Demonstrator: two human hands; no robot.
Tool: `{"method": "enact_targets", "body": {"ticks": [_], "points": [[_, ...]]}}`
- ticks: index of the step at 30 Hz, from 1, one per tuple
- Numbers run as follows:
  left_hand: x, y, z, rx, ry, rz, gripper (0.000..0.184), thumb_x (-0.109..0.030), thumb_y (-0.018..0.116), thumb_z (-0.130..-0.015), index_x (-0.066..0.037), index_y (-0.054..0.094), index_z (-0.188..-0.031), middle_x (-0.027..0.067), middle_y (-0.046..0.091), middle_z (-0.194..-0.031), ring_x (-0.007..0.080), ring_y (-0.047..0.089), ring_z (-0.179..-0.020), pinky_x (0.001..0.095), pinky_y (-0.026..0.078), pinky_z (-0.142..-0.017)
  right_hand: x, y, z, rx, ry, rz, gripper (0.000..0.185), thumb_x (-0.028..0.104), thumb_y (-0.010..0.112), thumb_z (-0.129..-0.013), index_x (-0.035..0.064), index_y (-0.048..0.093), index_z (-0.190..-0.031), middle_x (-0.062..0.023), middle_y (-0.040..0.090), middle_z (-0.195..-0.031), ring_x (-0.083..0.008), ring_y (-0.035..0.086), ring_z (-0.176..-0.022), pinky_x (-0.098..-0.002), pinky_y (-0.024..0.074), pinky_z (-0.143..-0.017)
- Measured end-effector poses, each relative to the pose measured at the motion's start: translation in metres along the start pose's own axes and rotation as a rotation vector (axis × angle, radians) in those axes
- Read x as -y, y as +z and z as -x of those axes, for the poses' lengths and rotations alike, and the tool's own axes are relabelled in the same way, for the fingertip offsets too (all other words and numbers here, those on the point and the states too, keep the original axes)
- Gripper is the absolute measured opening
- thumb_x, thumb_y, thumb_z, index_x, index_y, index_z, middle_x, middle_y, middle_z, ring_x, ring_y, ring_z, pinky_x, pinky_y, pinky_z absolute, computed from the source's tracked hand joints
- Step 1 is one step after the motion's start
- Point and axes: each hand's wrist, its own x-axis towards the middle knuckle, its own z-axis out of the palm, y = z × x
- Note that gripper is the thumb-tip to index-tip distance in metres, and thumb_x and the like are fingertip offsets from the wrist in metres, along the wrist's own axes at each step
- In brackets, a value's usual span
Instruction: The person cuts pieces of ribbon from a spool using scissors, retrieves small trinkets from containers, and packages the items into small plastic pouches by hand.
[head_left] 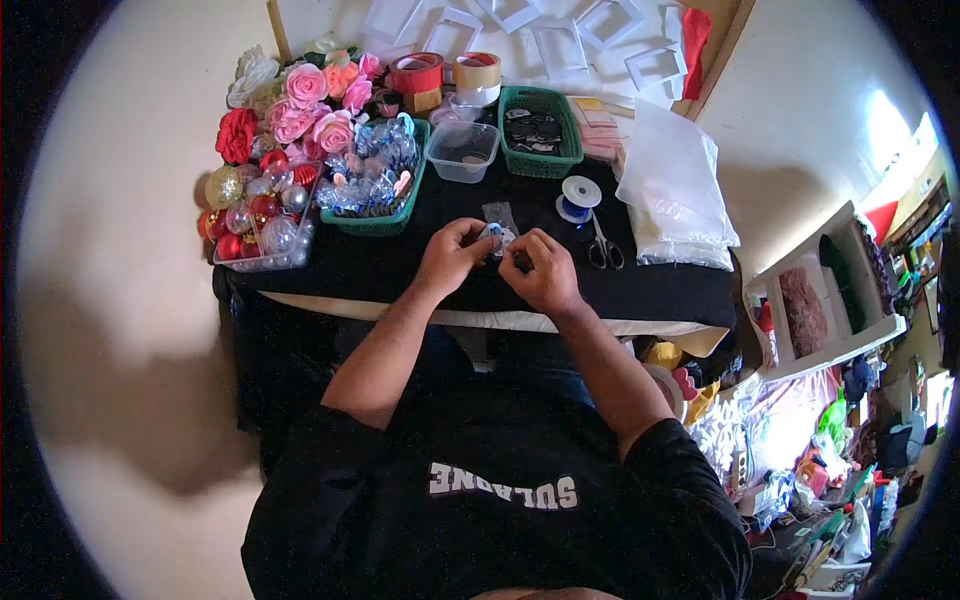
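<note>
Over the black-covered counter (390, 268), the left hand (452, 260) and right hand (545, 275), fingers curled nearly closed, pinch a small clear packet (498, 214).

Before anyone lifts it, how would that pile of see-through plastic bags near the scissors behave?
The plastic bags would probably sag, since they look thin and creased. The top ones might slide off, as their glossy layers lie unevenly and nothing visible binds them.

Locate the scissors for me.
In the head view, the scissors lie on the black cloth, right of the right hand, beside the spool.
</note>
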Motion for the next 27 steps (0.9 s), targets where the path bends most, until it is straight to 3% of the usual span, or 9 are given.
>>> {"method": "enact_targets", "body": {"ticks": [4, 19, 27], "points": [[-0.001, 0.001, 0.001, -0.011, 0.025, -0.019, 0.024, -0.021, 0.071, -0.089, -0.002, 0.063, -0.101, 0.0021, 0.065, -0.082, 0.0077, 0.059, -0.07, 0.0252, 0.048, -0.061, 0.0, -0.002, 0.0, -0.01, -0.008, 0.004, 0.013, 0.003, 0.07, -0.076, 0.0002, 0.059, -0.081, -0.0081, 0.059, -0.077, -0.0176, 0.062, -0.062, -0.0297, 0.051, -0.056], [0.005, 0.0, -0.001, -0.031, 0.12, -0.117, 0.02, -0.019, 0.071, -0.089, -0.003, 0.064, -0.099, 0.0027, 0.06, -0.083, 0.0104, 0.058, -0.07, 0.0275, 0.048, -0.062, -0.003, -0.001, 0.001, 0.021, -0.029, 0.018, 0.013, 0.004, 0.071, -0.076, 0.0005, 0.059, -0.082, -0.0084, 0.06, -0.079, -0.0186, 0.064, -0.064, -0.0304, 0.0528, -0.057], [-0.003, 0.001, 0.004, -0.027, 0.115, -0.15, 0.017, -0.018, 0.072, -0.088, -0.003, 0.064, -0.093, 0.0028, 0.058, -0.084, 0.0111, 0.058, -0.071, 0.028, 0.047, -0.064, 0.003, -0.006, -0.001, 0.023, 0.131, -0.064, 0.013, 0.006, 0.07, -0.079, 0.0005, 0.06, -0.084, -0.0088, 0.06, -0.081, -0.0181, 0.064, -0.065, -0.0307, 0.0526, -0.059]]}}
